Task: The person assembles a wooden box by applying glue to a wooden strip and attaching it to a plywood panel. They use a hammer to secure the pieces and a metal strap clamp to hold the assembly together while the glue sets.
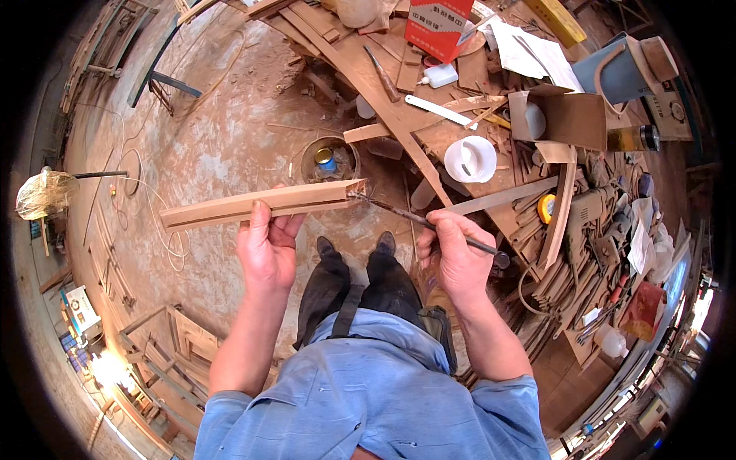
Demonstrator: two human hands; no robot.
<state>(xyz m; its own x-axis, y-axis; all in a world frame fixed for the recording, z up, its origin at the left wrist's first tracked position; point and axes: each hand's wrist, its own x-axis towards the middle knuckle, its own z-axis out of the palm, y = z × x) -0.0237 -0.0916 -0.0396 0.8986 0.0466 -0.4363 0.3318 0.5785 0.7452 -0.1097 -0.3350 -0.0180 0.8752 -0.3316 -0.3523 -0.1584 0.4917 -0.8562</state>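
Observation:
My left hand (267,251) is closed around a pale wooden strip (307,198) with a dark groove along its near side, thumb on top. The strip lies roughly level above the floor, its mitred end to the right. In my right hand (462,259) is a slim dark-handled brush (402,213), gripped like a pen. Its tip meets the strip's right end, where the wood looks dark and wet. Just beyond that end stands a round container (354,162) holding a blue can with a gold lid (326,158).
On the cluttered workbench (429,142) to my right are a white plastic cup (470,159), a red box (437,29), an open cardboard box (571,119), a chisel (382,73), a yellow tape measure (546,208) and several wood offcuts. Wooden frames (180,337) stand at the lower left.

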